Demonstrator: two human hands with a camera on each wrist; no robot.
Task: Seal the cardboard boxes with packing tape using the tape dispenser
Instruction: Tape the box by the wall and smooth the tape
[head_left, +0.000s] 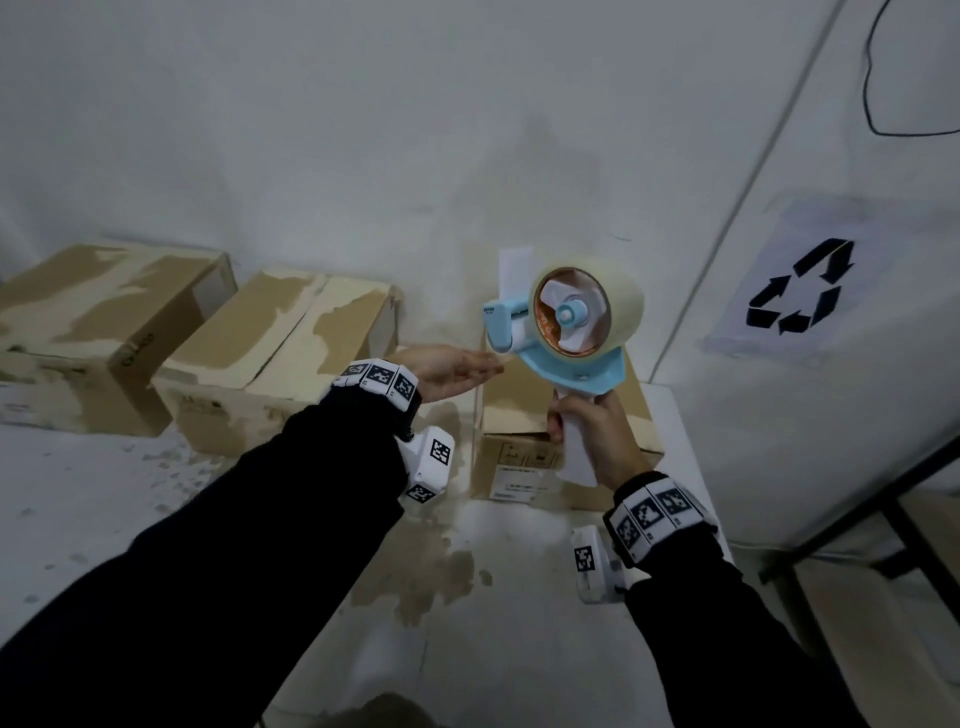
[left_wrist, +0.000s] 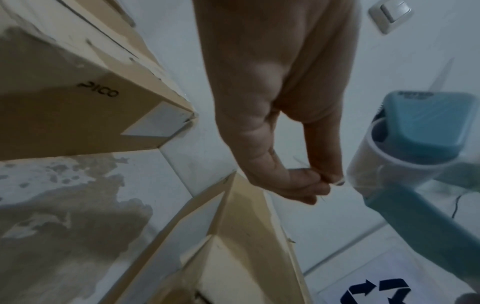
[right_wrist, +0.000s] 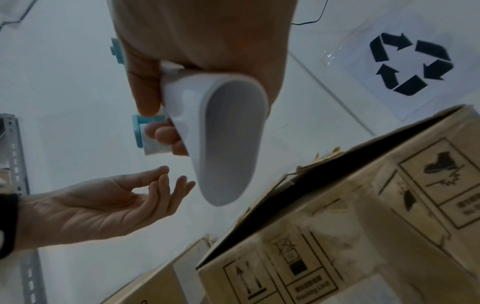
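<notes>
— What do we have in our right hand?
— Our right grip is clamped round the white handle of the tape dispenser, held upright above the right-hand cardboard box, the clear tape roll on its blue hub.
— And our left hand?
— Palm up, just left of the dispenser's nose. From the left wrist view the thumb and fingertips are together at the roller; we cannot tell whether they hold tape.
— The other boxes?
— Two more cardboard boxes, the middle box and the far-left box, stand on the stained white bench against the wall.
</notes>
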